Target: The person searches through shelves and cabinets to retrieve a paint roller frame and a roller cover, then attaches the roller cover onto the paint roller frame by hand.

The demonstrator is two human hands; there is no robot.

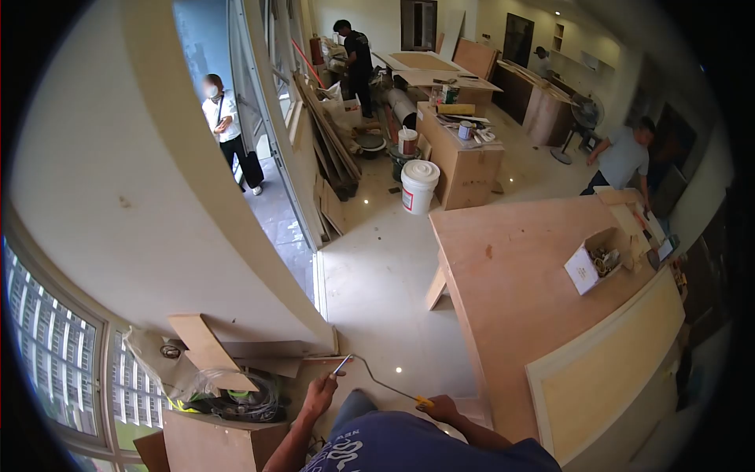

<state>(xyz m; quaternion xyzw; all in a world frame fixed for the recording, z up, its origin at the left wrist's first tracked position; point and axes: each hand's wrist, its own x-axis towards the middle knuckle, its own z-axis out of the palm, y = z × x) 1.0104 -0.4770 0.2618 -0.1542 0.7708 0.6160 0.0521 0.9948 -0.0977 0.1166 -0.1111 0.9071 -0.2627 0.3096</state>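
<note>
Near the bottom centre, my left hand (321, 391) is closed round a thin metal-coloured tool (342, 364) that points up and to the right. My right hand (441, 408) is closed on the yellow handle (425, 401) of a long, thin, dark bent rod (383, 384). The rod's far end curves up and meets the tip of the thin tool, or lies very close to it. Both hands are in front of my body, above the pale floor, to the left of a large wooden table (511, 275).
On the table, a white box (583, 271) holds small items beside a pale panel (613, 362). A white bucket (420, 187) and a cardboard box (464, 169) stand ahead. Cables (244, 400) lie lower left. One person stands at the doorway; others are further back and right.
</note>
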